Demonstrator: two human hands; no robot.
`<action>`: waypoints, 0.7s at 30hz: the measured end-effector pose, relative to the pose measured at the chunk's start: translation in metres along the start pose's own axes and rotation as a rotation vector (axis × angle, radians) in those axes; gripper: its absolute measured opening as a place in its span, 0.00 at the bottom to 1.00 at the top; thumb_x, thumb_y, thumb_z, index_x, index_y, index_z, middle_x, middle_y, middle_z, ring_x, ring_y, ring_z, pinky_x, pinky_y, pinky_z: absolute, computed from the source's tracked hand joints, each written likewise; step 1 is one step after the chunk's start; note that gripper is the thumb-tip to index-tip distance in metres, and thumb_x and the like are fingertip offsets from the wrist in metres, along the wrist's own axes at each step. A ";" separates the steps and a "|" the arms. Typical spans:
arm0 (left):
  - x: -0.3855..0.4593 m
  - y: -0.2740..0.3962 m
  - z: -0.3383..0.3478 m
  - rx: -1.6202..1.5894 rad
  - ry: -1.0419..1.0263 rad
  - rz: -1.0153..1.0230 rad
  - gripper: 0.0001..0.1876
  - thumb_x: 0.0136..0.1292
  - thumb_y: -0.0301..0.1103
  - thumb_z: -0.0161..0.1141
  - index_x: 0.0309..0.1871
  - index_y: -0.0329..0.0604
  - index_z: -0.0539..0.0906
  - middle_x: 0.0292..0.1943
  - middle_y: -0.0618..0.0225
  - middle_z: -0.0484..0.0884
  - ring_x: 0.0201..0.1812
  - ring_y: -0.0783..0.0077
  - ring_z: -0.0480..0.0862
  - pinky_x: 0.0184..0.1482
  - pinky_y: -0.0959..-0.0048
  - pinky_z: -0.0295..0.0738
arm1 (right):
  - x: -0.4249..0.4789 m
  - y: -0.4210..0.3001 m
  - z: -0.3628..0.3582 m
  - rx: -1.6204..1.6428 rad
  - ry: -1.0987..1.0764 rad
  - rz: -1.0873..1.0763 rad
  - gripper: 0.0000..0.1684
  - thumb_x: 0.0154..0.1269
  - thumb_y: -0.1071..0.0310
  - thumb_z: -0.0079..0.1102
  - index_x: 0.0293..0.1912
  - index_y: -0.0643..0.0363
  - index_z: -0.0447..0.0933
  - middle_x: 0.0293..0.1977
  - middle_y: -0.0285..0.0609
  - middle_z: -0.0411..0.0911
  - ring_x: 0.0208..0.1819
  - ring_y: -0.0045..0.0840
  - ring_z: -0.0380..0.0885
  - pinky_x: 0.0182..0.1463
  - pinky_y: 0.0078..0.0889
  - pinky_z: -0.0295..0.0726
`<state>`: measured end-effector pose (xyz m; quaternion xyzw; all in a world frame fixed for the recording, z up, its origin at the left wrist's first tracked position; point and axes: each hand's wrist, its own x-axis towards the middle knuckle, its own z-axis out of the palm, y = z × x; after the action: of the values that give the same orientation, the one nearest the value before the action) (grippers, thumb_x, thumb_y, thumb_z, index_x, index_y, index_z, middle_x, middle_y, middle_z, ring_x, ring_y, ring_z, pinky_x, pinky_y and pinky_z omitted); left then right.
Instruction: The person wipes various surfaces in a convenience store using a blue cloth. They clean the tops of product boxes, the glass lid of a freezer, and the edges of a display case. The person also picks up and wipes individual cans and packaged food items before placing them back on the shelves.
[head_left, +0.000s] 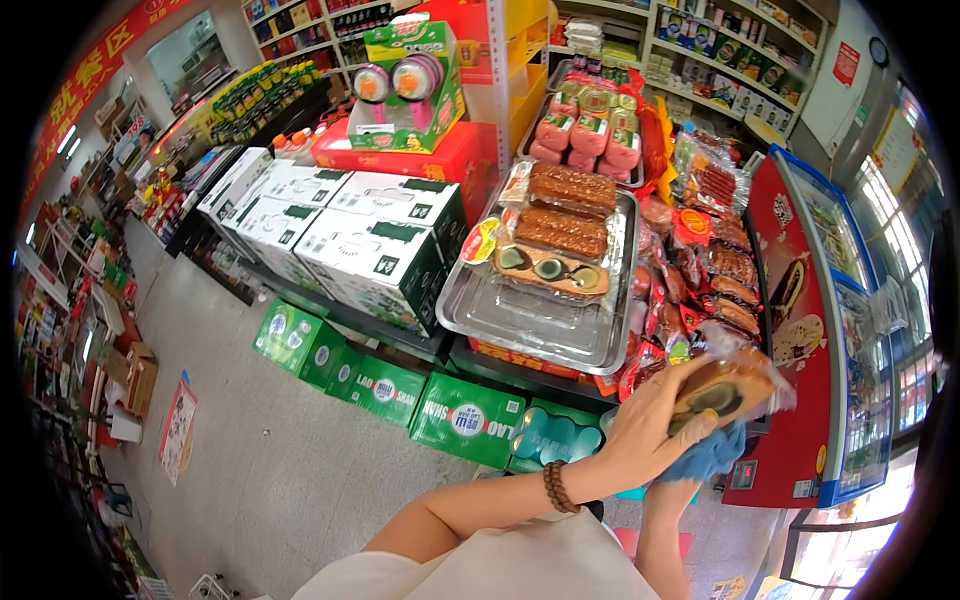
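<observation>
In my left hand (652, 424) is a plastic-wrapped block of meat loaf with egg (724, 394), held over the right end of the display. Below and partly behind the block, my right hand (694, 465) has a blue cloth (709, 454) in its grip, pressed close to the block's underside; its fingers are mostly hidden. A metal tray (540, 330) to the left carries a similar wrapped egg loaf (551, 268) and brown wrapped meat blocks (562, 229). Many packaged sausages (731, 262) lie along the display's right side.
Pink wrapped meat rolls (589, 135) fill a farther tray. White cartons (367, 247) stand to the left, with green beer cartons (465, 420) on the floor below. A red chest freezer (780, 450) with sliding glass borders the right side. Stocked shelves (727, 60) line the back.
</observation>
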<state>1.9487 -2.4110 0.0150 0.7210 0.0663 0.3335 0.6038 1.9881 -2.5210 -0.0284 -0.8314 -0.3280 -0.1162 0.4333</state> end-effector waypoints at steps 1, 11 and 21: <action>-0.004 -0.007 0.000 -0.034 0.034 -0.042 0.35 0.66 0.53 0.58 0.65 0.35 0.67 0.54 0.47 0.75 0.56 0.47 0.75 0.59 0.59 0.68 | -0.010 -0.001 0.000 0.052 -0.040 0.024 0.16 0.68 0.63 0.55 0.51 0.63 0.70 0.48 0.45 0.74 0.47 0.34 0.77 0.50 0.40 0.78; -0.014 -0.020 0.001 -0.358 0.086 -0.055 0.39 0.51 0.58 0.72 0.57 0.35 0.73 0.39 0.70 0.80 0.40 0.84 0.73 0.42 0.80 0.72 | -0.015 -0.001 -0.015 0.095 -0.343 0.031 0.14 0.65 0.66 0.56 0.47 0.63 0.72 0.43 0.46 0.76 0.43 0.35 0.78 0.46 0.36 0.78; 0.009 -0.022 -0.008 -0.103 0.178 0.124 0.41 0.53 0.63 0.66 0.56 0.34 0.73 0.35 0.56 0.80 0.35 0.61 0.80 0.40 0.69 0.74 | 0.002 0.007 0.008 -0.167 -0.375 -0.168 0.11 0.62 0.70 0.58 0.44 0.63 0.74 0.39 0.47 0.78 0.38 0.35 0.80 0.42 0.33 0.78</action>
<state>1.9578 -2.3941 -0.0011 0.6593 0.0578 0.4359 0.6099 1.9930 -2.5164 -0.0372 -0.8412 -0.4601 -0.0221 0.2831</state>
